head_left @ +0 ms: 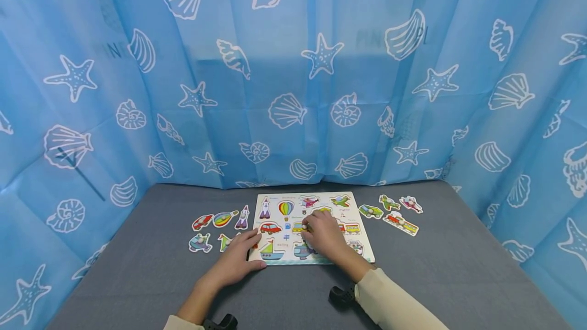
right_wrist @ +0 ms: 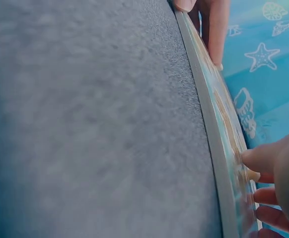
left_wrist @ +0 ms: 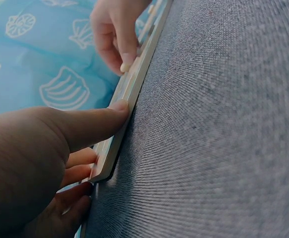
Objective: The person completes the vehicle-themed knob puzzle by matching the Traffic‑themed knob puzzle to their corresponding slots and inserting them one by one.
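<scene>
A wooden peg-puzzle board (head_left: 289, 197) printed with vehicles lies flat on the grey cloth. At its front-left corner is my left hand (head_left: 238, 257), holding the board with the thumb along the front edge and the fingers at the left edge. My right hand (head_left: 323, 232) is over the middle of the board. Between its thumb and fingers, in the right wrist view, a small pale knob (right_wrist: 253, 175) is pinched, low against the board. The knobbed puzzle piece under it is mostly hidden by the hand, so its picture cannot be told.
Left of the board lie loose pieces: a red car (head_left: 202, 222), a balloon or airship (head_left: 224, 218), a rocket (head_left: 242, 217), a blue aircraft (head_left: 199, 242) and a partly covered sailboat (head_left: 224, 242). To the right are a green truck (head_left: 370, 211), a train (head_left: 401, 223) and two aircraft pieces.
</scene>
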A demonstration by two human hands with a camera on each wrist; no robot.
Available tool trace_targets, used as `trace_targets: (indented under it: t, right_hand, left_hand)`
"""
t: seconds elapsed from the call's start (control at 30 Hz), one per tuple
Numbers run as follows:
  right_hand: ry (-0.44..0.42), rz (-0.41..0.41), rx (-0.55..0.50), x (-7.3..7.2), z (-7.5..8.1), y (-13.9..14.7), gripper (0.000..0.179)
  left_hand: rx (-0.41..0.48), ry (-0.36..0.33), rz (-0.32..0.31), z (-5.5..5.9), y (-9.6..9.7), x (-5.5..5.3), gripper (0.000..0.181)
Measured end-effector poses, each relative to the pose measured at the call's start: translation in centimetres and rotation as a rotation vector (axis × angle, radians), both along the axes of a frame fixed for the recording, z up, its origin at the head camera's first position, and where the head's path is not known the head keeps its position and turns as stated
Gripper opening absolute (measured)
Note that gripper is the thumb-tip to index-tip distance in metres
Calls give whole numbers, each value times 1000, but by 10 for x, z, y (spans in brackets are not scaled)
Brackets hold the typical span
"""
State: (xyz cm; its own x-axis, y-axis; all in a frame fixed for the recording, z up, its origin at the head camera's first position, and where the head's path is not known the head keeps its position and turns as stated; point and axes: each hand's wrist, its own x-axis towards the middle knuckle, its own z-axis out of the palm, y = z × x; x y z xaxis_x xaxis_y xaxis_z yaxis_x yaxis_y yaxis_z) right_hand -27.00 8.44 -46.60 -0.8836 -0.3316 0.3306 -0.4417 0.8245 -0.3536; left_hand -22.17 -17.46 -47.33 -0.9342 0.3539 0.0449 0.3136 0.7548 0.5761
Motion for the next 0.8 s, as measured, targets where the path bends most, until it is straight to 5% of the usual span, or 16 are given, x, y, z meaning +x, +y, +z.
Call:
trace_targets:
  t: [0.17,0.5,0.8]
  right_hand:
    - [-45,92,-67,5,-1,10,28]
    - [-70,213,-105,7,1,33,16]
    - [-20,158,-79,1,7,54,8]
  left_hand:
    - [2,-6,4,0,0,0,71]
    - [13,22,-20,-2,-2,1,72]
    - [12,23,-19,-2,-2,0,72]
